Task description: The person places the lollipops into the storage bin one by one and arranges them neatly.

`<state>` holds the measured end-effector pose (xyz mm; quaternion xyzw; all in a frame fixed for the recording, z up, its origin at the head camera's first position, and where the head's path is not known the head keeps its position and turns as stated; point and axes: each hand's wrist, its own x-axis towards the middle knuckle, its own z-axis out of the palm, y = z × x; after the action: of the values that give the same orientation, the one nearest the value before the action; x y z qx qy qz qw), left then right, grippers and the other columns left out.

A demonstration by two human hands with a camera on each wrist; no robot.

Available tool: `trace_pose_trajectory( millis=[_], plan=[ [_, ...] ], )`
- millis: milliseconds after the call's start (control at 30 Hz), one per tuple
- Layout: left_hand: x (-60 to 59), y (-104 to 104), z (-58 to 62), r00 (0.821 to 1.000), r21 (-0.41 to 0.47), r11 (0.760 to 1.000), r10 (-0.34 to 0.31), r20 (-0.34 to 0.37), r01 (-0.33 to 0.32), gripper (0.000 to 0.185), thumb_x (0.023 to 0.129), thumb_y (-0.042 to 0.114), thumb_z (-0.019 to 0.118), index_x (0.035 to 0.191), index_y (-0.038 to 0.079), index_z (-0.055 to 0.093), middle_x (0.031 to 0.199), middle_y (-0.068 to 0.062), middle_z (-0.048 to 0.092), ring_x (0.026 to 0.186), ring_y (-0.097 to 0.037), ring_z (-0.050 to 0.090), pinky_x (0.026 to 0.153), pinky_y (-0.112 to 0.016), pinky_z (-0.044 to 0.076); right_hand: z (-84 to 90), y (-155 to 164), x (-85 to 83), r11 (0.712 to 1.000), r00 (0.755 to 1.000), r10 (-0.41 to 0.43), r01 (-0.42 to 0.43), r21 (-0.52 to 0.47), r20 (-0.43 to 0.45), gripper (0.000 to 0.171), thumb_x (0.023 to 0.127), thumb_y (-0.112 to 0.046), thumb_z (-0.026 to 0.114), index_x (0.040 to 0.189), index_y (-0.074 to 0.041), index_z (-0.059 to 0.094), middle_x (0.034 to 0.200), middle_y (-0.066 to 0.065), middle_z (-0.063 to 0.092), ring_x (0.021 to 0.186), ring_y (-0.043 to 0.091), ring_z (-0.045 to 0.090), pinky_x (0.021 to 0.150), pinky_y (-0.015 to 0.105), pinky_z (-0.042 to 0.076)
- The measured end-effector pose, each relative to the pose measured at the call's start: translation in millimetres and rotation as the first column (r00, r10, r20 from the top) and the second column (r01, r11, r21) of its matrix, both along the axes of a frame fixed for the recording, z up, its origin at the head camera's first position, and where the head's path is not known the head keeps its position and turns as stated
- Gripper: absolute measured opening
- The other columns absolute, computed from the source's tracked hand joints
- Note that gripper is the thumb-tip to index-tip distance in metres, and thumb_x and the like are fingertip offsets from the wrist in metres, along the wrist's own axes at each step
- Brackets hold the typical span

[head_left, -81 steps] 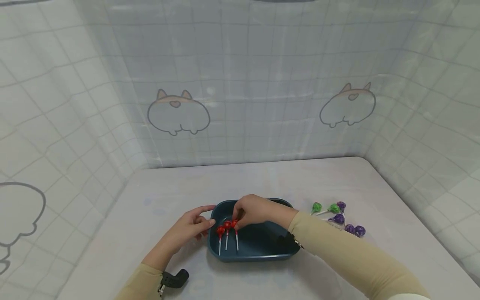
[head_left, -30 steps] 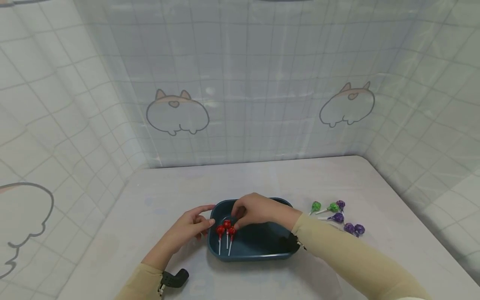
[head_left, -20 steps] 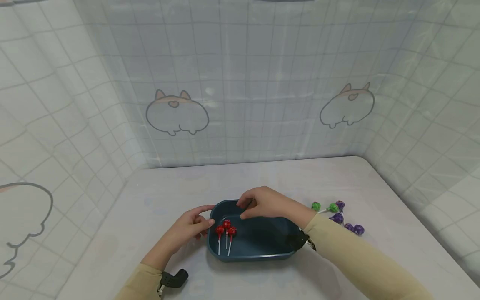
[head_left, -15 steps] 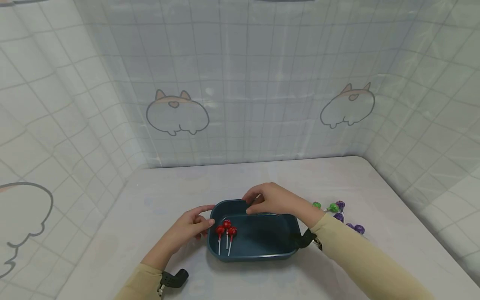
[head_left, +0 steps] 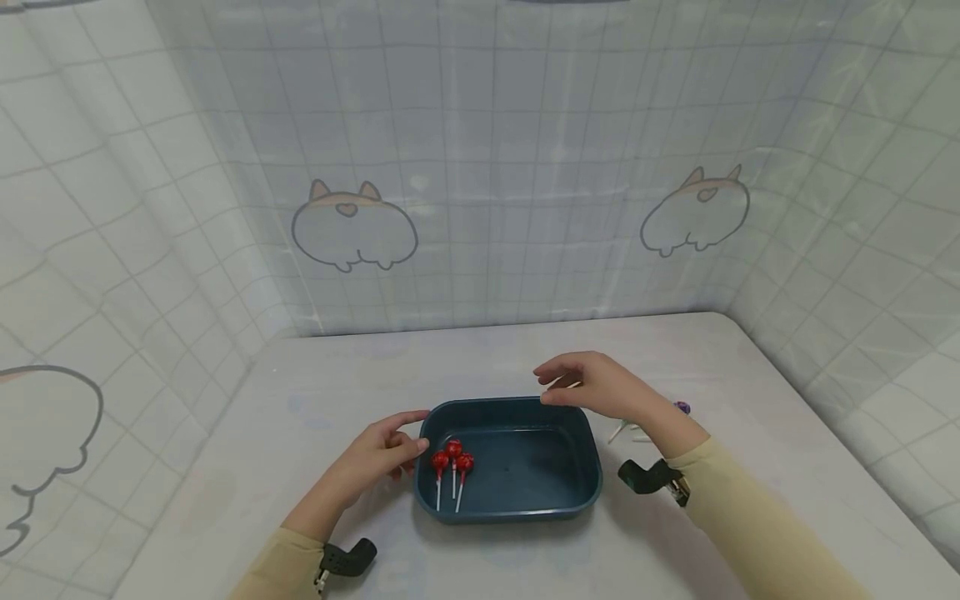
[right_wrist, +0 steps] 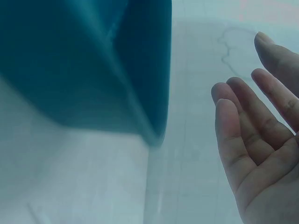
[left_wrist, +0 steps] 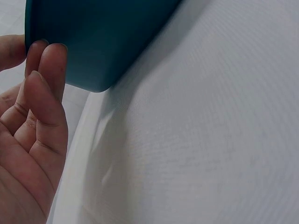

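Observation:
A dark blue tray (head_left: 525, 510) sits on the white table, seen close up in both wrist views (left_wrist: 93, 37) (right_wrist: 84, 60). Three red lollipops (head_left: 452, 458) lie side by side at its left end, sticks toward me. My left hand (head_left: 390, 446) rests against the tray's left wall with straight fingers (left_wrist: 46, 74). My right hand (head_left: 592, 387) hovers empty over the tray's far right corner, its fingers (right_wrist: 243, 116) loosely spread and palm bare.
To the right of the tray a purple lollipop (head_left: 681, 407) and some white sticks (head_left: 618, 431) show; my right wrist hides the rest of that group. A checked curtain with cartoon prints encloses the table on three sides.
My right hand let go of the third red lollipop in the tray, rose and moved right over the far rim. It now covers most of the green and purple lollipops. The left hand stayed put.

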<state>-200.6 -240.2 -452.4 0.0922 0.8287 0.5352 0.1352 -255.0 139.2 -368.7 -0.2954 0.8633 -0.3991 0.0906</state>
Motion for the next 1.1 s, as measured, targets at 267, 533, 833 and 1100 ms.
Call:
trace_pose_trajectory(
  millis=[267,533,833,1100],
  plan=[
    [0.0,-0.3,-0.9,1.000,0.003,1.000,0.002,-0.001,-0.002,0.058,0.094,0.031,0.070,0.145,0.014,0.049,0.084,-0.009,0.068,0.073,-0.029,0.063,0.058,-0.036,0.050,-9.2,34.6,3.9,0.992,0.992,-0.126,0.126,0.006,-0.005,0.047,0.087,-0.043,0.075,0.127,-0.018,0.067,0.120,-0.002,0.067,0.103,0.013,0.065,0.088,0.040,0.052],
    [2.0,-2.6,-0.7,1.000,0.001,1.000,0.013,-0.002,-0.013,0.057,0.096,0.027,0.068,0.146,0.012,0.047,0.085,-0.009,0.068,0.076,-0.032,0.063,0.058,-0.037,0.050,-25.5,69.4,0.7,0.966,0.966,-0.259,0.259,0.016,0.001,0.046,0.089,-0.046,0.072,0.126,-0.020,0.066,0.120,-0.001,0.067,0.106,0.017,0.064,0.089,0.042,0.052],
    [6.9,-6.9,4.1,1.000,0.020,1.000,0.018,-0.003,-0.018,0.057,0.096,0.027,0.067,0.146,0.011,0.046,0.085,-0.011,0.068,0.074,-0.031,0.062,0.057,-0.036,0.049,-43.7,88.3,-2.8,0.957,0.957,-0.290,0.290,0.004,-0.010,0.051,0.092,-0.044,0.069,0.127,-0.009,0.065,0.118,0.006,0.068,0.108,0.022,0.064,0.090,0.044,0.051],
    [16.1,-10.8,5.9,1.000,0.011,1.000,0.017,0.015,-0.018,0.056,0.095,0.030,0.069,0.145,0.015,0.049,0.084,-0.011,0.068,0.075,-0.030,0.063,0.058,-0.036,0.050,-58.9,105.9,-5.1,0.942,0.943,-0.332,0.333,0.033,-0.029,0.058,0.092,-0.048,0.068,0.130,-0.005,0.063,0.119,0.008,0.068,0.113,0.029,0.062,0.093,0.049,0.048]
  ],
)
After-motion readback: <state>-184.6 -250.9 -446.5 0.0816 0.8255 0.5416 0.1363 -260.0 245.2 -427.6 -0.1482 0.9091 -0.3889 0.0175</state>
